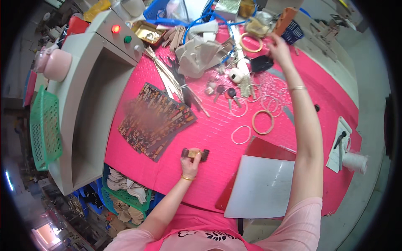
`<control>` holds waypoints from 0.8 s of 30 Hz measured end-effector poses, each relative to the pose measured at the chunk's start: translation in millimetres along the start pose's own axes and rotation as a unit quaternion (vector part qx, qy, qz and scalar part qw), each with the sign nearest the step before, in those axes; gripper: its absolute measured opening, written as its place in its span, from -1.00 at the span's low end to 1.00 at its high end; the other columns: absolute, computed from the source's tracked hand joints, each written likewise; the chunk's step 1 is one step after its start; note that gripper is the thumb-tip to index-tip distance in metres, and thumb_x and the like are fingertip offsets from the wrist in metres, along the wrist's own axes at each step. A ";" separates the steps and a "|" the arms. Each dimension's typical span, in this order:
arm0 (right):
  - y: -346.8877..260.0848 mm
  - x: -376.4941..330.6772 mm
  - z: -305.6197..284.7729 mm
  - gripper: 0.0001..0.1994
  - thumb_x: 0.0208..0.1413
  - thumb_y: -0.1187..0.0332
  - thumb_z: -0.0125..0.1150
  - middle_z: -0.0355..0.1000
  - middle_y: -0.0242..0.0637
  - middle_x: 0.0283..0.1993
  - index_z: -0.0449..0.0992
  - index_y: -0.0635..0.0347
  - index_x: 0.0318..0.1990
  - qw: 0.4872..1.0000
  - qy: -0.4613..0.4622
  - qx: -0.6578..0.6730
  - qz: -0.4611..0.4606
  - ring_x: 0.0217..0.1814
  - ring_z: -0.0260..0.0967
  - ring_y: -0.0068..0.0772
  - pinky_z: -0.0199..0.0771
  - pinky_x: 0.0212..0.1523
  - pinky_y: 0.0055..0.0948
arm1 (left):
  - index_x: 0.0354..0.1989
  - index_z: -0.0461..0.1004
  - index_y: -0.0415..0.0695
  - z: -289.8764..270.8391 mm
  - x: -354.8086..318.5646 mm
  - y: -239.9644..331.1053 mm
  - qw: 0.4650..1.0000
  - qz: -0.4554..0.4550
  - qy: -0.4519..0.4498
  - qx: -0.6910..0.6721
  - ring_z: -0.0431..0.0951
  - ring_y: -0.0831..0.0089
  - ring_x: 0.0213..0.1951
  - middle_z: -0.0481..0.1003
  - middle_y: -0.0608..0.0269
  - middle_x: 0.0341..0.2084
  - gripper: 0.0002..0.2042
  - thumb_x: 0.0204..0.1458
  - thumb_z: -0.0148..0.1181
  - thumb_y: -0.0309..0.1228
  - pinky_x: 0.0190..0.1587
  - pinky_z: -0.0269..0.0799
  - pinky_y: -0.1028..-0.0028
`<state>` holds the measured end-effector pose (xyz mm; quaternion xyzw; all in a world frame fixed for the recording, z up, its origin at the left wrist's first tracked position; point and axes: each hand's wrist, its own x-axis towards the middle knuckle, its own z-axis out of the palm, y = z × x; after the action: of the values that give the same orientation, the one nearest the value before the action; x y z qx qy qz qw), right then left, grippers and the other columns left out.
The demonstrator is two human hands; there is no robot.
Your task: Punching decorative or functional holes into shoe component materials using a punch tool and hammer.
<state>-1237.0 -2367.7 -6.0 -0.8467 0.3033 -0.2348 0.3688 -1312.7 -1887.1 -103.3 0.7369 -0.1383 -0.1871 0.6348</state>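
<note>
Head view, carrier: pink-covered bench (213, 178), seen from above the near edge.
Left hand (189, 166): near the bench's near edge, left of centre; thumb and fingers closed, pinching a small tan-and-dark block (192, 153).
Block in grip: held by its middle, dark bristle-like end pointing toward the bench's right edge; grip probably chosen to leave both ends free.
Right hand (279, 51): stretched to the far right part of the bench, fingers partly extended, near an orange block (286, 21) and a dark blue basket (293, 32); cannot tell whether pinching or touching anything.
Patterned sheets (155, 121): fanned and overlapping toward the bench's left edge, beyond the left hand; likely spread to keep each edge easy to lift.
White sheet (259, 188): lying over a red board (268, 147) at the near edge, right of centre; perhaps squared up there as a working surface.
Tan ring (263, 122): flat on the bench beyond the red board, apart from both hands.
White spool (355, 162): by the right edge, probably parked there to leave the middle free.
Pale strips (164, 75): bunched toward the far left corner, roughly lengthwise, perhaps for easy picking.
</note>
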 end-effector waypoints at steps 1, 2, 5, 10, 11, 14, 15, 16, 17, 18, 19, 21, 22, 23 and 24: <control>3.2 14.7 10.9 -0.60 -0.09 0.41 0.05 0.44 -0.07 -0.42 0.34 0.10 0.00 0.996 0.033 -0.078 -0.012 -0.34 0.44 -0.20 0.41 -0.33 -0.32 | -0.40 0.44 -0.28 0.7 -0.2 1.0 1.000 0.000 0.001 -0.008 0.48 0.49 -0.44 0.48 0.19 -0.49 -0.91 -0.05 0.07 -0.52 -0.35 0.39 0.52; 4.8 27.1 19.2 -0.59 -0.10 0.38 0.08 0.44 -0.03 -0.37 0.34 0.06 0.00 0.985 0.065 -0.151 -0.045 -0.26 0.43 -0.12 0.40 -0.26 -0.28 | -0.37 0.44 -0.27 -0.9 -0.7 2.2 0.999 0.012 -0.012 0.027 0.49 0.47 -0.42 0.48 0.19 -0.48 -0.90 -0.06 0.08 -0.53 -0.34 0.39 0.52; 7.2 45.3 30.1 -0.61 -0.11 0.33 0.12 0.43 -0.02 -0.28 0.37 0.04 -0.04 0.972 0.075 -0.221 -0.001 -0.19 0.40 -0.08 0.38 -0.18 -0.28 | -0.32 0.42 -0.27 -0.4 -1.2 5.2 0.999 -0.014 -0.030 -0.018 0.51 0.45 -0.40 0.49 0.17 -0.46 -0.86 -0.09 0.11 -0.56 -0.33 0.41 0.52; 1.0 42.0 15.8 -0.84 -0.10 0.34 0.15 0.47 -0.17 -0.41 0.51 0.16 -0.34 0.967 0.102 -0.227 -0.058 -0.35 0.44 -0.22 0.38 -0.30 -0.40 | -0.32 0.42 -0.25 -1.9 2.5 5.5 0.998 0.021 -0.052 -0.024 0.53 0.35 -0.45 0.49 0.13 -0.46 -0.85 -0.11 0.13 -0.55 -0.37 0.43 0.48; -6.3 33.6 9.9 -0.84 -0.10 0.35 0.15 0.47 -0.17 -0.43 0.51 0.17 -0.33 0.967 0.097 -0.228 -0.064 -0.37 0.44 -0.26 0.38 -0.32 -0.42 | -0.33 0.42 -0.25 -2.6 3.1 5.3 0.998 0.010 -0.058 -0.019 0.53 0.32 -0.45 0.49 0.12 -0.47 -0.85 -0.11 0.14 -0.54 -0.39 0.42 0.47; -42.8 -15.1 -6.0 -0.86 -0.06 0.42 0.13 0.46 -0.20 -0.49 0.49 0.27 -0.33 0.983 0.082 -0.161 -0.041 -0.47 0.43 -0.45 0.37 -0.40 -0.52 | -0.34 0.42 -0.25 -3.3 4.2 7.4 0.998 0.034 -0.057 0.016 0.53 0.32 -0.45 0.49 0.13 -0.49 -0.87 -0.10 0.13 -0.53 -0.40 0.42 0.47; -59.2 -41.1 -11.1 -0.86 -0.06 0.44 0.12 0.45 -0.20 -0.51 0.49 0.29 -0.33 0.981 0.082 -0.160 -0.073 -0.49 0.41 -0.49 0.36 -0.41 -0.54 | -0.35 0.42 -0.25 -2.4 4.8 8.4 0.998 0.042 -0.048 0.004 0.52 0.31 -0.46 0.49 0.13 -0.51 -0.87 -0.10 0.11 -0.54 -0.40 0.41 0.47; -74.7 -74.8 -12.2 -0.86 -0.07 0.45 0.14 0.46 -0.19 -0.50 0.49 0.29 -0.32 0.984 0.069 -0.160 -0.035 -0.48 0.41 -0.48 0.37 -0.40 -0.52 | -0.35 0.42 -0.25 -2.8 5.1 9.5 0.998 0.039 -0.052 -0.019 0.52 0.31 -0.47 0.49 0.13 -0.51 -0.87 -0.10 0.11 -0.54 -0.40 0.41 0.47; -89.6 -111.8 -11.1 -0.85 -0.08 0.45 0.15 0.46 -0.19 -0.49 0.49 0.28 -0.31 0.988 0.054 -0.140 -0.038 -0.47 0.42 -0.46 0.37 -0.40 -0.51 | -0.35 0.42 -0.25 -2.6 5.5 10.4 0.997 0.037 -0.051 -0.033 0.52 0.30 -0.47 0.48 0.13 -0.52 -0.87 -0.11 0.11 -0.54 -0.40 0.41 0.47; -101.6 -150.2 -4.2 -0.83 -0.12 0.47 0.18 0.46 -0.16 -0.46 0.49 0.28 -0.30 0.984 0.028 -0.171 -0.034 -0.44 0.43 -0.44 0.38 -0.40 -0.49 | -0.35 0.42 -0.25 -3.5 6.0 11.2 0.997 0.043 -0.047 -0.041 0.52 0.29 -0.47 0.48 0.13 -0.52 -0.88 -0.11 0.11 -0.54 -0.40 0.41 0.47; -111.7 -190.6 4.8 -0.81 -0.15 0.51 0.20 0.46 -0.14 -0.43 0.50 0.26 -0.29 0.983 0.001 -0.182 -0.025 -0.42 0.44 -0.41 0.39 -0.39 -0.48 | -0.38 0.43 -0.24 -4.8 5.8 12.1 0.995 0.034 -0.056 -0.071 0.50 0.30 -0.50 0.48 0.13 -0.53 -0.89 -0.13 0.10 -0.57 -0.42 0.39 0.47; -122.7 -259.1 36.0 -0.82 -0.17 0.60 0.17 0.46 -0.24 -0.45 0.51 0.22 -0.33 0.985 -0.052 -0.165 -0.013 -0.40 0.42 -0.51 0.41 -0.42 -0.54 | -0.40 0.43 -0.24 -11.1 4.6 12.4 0.984 0.057 -0.131 -0.101 0.49 0.32 -0.52 0.47 0.14 -0.54 -0.89 -0.15 0.11 -0.57 -0.44 0.37 0.47; -127.2 -288.1 49.4 -0.82 -0.16 0.57 0.18 0.43 -0.20 -0.45 0.50 0.19 -0.33 0.976 -0.127 -0.166 0.053 -0.40 0.44 -0.38 0.41 -0.41 -0.49 | -0.41 0.43 -0.23 -15.7 2.9 12.2 0.976 0.077 -0.172 -0.114 0.48 0.33 -0.53 0.47 0.14 -0.54 -0.89 -0.16 0.11 -0.58 -0.45 0.36 0.47; -130.7 -310.9 62.0 -0.82 -0.15 0.56 0.17 0.42 -0.21 -0.43 0.49 0.20 -0.31 0.980 -0.135 -0.147 0.003 -0.39 0.42 -0.32 0.40 -0.40 -0.46 | -0.43 0.43 -0.23 -23.5 -0.1 11.8 0.966 0.114 -0.219 -0.075 0.47 0.34 -0.55 0.47 0.15 -0.55 -0.89 -0.20 0.13 -0.57 -0.47 0.33 0.48; -134.8 -329.7 70.0 -0.81 -0.14 0.55 0.16 0.41 -0.21 -0.41 0.48 0.20 -0.29 0.977 -0.162 -0.138 0.006 -0.38 0.41 -0.25 0.40 -0.38 -0.43 | -0.43 0.43 -0.23 -29.0 -4.4 11.2 0.958 0.115 -0.252 -0.077 0.47 0.35 -0.54 0.47 0.16 -0.55 -0.89 -0.20 0.13 -0.57 -0.46 0.34 0.48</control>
<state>-1380.3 -2034.1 -3.2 -0.9144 0.2744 -0.0485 0.2937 -1303.2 -1861.3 -88.2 0.5940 -0.3629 -0.3028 0.6510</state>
